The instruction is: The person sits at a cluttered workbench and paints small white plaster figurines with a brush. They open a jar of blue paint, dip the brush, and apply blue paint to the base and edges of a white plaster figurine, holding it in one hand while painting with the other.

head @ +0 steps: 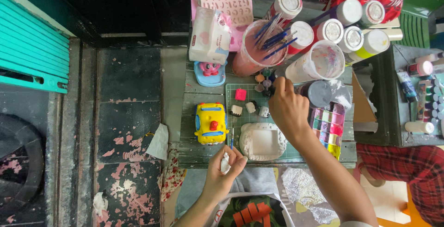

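Note:
My right hand (pixel 287 109) reaches over the green cutting mat (pixel 231 93), its fingertips at a cluster of small paint pots (pixel 263 80); whether it grips one I cannot tell. Close to my body, my left hand (pixel 224 167) is closed on a small white plaster piece (pixel 225 163) and a thin blue brush (pixel 232 141). Between the hands lies a white plaster frame (pixel 262 141). A yellow painted toy car (pixel 211 123) stands left of the mat. Small painted and white pieces (pixel 249 106) sit on the mat.
A clear cup of blue-handled brushes (pixel 259 46), an empty plastic cup (pixel 319 60) and several white-capped paint bottles (pixel 342 28) crowd the back of the small wooden table (pixel 189 99). A tissue pack (pixel 209 35), pink mould (pixel 229 5) and strip of paint pots (pixel 327 127) lie around. Another person's red checked clothing (pixel 402 162) is at right.

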Demonstrator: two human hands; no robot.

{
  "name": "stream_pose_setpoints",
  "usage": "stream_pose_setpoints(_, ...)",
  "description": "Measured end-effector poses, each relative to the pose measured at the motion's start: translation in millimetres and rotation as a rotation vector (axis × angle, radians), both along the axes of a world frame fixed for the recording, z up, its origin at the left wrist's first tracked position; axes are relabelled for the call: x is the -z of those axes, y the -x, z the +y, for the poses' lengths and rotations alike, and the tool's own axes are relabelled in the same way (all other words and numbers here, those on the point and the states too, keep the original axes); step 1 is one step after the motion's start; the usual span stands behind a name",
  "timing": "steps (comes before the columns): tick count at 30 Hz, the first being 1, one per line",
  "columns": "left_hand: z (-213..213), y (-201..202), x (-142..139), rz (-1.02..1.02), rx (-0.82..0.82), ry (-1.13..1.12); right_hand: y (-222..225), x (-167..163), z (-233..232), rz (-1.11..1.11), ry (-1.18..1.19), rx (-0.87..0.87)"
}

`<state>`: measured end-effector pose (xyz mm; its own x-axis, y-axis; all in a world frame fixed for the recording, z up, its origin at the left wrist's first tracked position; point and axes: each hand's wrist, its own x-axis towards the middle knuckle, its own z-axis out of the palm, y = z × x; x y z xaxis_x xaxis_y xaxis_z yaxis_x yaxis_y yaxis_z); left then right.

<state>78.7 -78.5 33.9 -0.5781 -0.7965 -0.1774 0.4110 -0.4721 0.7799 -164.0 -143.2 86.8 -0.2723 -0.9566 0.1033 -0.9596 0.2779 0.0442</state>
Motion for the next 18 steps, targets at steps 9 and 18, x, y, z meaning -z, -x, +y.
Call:
stream_pose_setpoints(9, 10, 1, -6, -0.017, -0.022, 0.022, 7, 8, 12, 0.156, 0.044, -0.147)
stream_pose_setpoints(18, 24, 8, -7, -0.029, -0.023, 0.027, 7, -5, 27, 0.08, 0.147, -0.152)
